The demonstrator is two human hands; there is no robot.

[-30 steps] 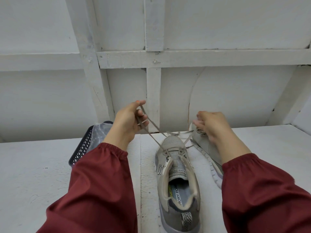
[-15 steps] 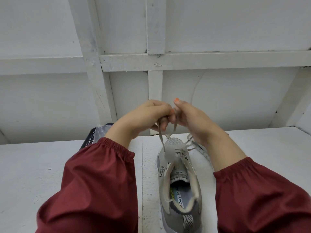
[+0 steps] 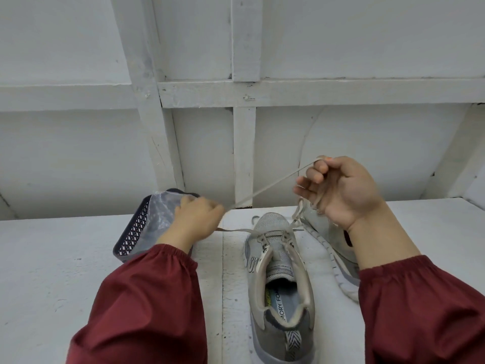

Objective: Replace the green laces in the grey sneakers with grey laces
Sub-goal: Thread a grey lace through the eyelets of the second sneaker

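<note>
Grey sneaker [image 3: 280,285] upright on table [image 3: 52,258], centre, toe away. Grey lace [image 3: 262,191] runs from front eyelets to L hand [image 3: 196,222], fingers clenched round it, then up to R hand [image 3: 343,190], pinching it. 2nd sneaker [image 3: 328,232] on side, beneath R hand.

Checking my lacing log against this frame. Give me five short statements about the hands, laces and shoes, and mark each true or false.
1. The left hand and right hand both grip a grey lace, taut between them. True.
2. The near sneaker lies on its side. False: it stands on its sole, opening upward.
3. The basket sits left of that sneaker. True.
4. Green laces run through the near sneaker's eyelets. False: only grey lace shows there.
5. The right hand rests on the table. False: it is held above the second sneaker.
</note>
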